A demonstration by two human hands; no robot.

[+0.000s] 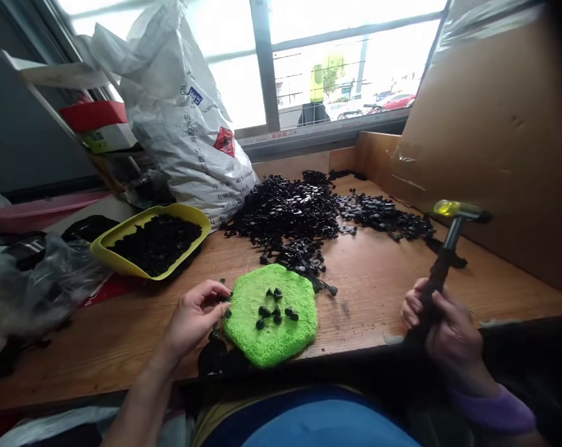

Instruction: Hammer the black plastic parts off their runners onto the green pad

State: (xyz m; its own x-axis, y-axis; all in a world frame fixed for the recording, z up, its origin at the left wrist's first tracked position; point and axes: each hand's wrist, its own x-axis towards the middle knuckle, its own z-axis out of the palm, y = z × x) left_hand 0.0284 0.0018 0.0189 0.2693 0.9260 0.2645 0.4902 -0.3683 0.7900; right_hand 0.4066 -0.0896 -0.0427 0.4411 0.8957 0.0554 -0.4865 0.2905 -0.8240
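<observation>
My right hand [441,320] is wrapped round the dark handle of a small hammer [446,242], raised over the table's right side. Its head has a clear yellow face on one end and a black one on the other. At the left edge of a fuzzy green hexagonal mat [246,335] is my left hand [199,313], thumb and forefinger curved and a little apart. Small black bits show by those fingertips; I cannot make out their kind. Several small black knob-like plastic parts [277,318] lie scattered on the mat.
Behind the mat spreads a heap of black plastic parts [290,208]. A yellow tub [99,248] of black pieces stands left, before a large white sack [182,124]. Plastic bags [24,279] crowd the far left. A cardboard sheet [499,143] walls the right side.
</observation>
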